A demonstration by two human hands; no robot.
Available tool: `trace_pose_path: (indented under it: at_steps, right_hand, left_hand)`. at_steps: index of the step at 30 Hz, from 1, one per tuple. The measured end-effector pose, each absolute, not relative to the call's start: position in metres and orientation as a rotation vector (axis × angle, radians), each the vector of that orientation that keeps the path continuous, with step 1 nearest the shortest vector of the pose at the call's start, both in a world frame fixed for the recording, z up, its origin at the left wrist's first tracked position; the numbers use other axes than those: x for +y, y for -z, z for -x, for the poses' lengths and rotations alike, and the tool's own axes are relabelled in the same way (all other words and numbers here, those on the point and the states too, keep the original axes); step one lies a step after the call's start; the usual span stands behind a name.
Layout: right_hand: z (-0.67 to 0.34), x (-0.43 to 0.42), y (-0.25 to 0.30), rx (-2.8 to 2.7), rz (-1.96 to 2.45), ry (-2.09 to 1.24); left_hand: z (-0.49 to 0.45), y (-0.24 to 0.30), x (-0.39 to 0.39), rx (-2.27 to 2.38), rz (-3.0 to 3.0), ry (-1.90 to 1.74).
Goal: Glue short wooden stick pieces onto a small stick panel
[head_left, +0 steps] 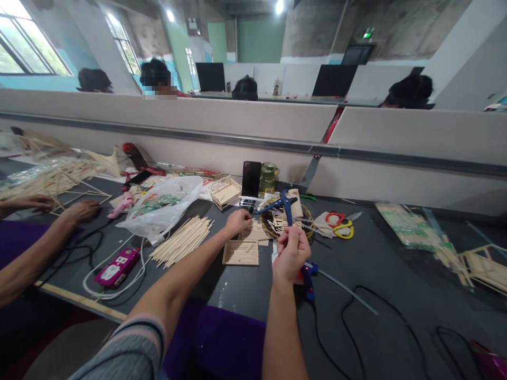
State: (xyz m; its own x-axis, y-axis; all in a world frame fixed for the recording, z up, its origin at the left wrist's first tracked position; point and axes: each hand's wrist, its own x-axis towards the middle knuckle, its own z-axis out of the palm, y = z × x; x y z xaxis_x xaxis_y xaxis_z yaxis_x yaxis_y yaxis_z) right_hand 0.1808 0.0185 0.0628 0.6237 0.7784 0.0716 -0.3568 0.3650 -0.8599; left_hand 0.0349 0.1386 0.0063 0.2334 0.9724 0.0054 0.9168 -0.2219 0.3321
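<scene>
My right hand [293, 249] is closed round one handle of blue-handled pliers [288, 207], raised over a round basket [309, 215] of short stick pieces. My left hand [237, 222] reaches forward with its fingertips pinched together beside the small sticks and card left of the basket. What its fingers hold, if anything, is too small to make out. Just in front of it lies a small rectangular panel of wooden sticks [241, 253]. A blue glue gun [309, 282] rests by my right wrist.
A pile of sticks [184, 240], a plastic bag [164, 206] and a purple power strip [118, 267] are on the left. A phone [251, 179] stands behind. Scissors [343, 228] and cables lie right. A co-worker's hands [81, 212] are at far left.
</scene>
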Motion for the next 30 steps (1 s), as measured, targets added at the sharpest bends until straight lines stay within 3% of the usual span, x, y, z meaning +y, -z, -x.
trace_pose_path:
  at_steps: [9, 30]
  right_hand:
    - [-0.180, 0.020, -0.062, -0.561, 0.973, -0.813]
    - [-0.185, 0.022, -0.055, -0.706, 1.046, -0.879]
  left_hand:
    - [-0.046, -0.010, 0.136, 1.417, -2.519, -0.217]
    - [-0.022, -0.010, 0.126, 1.466, -2.462, -0.238]
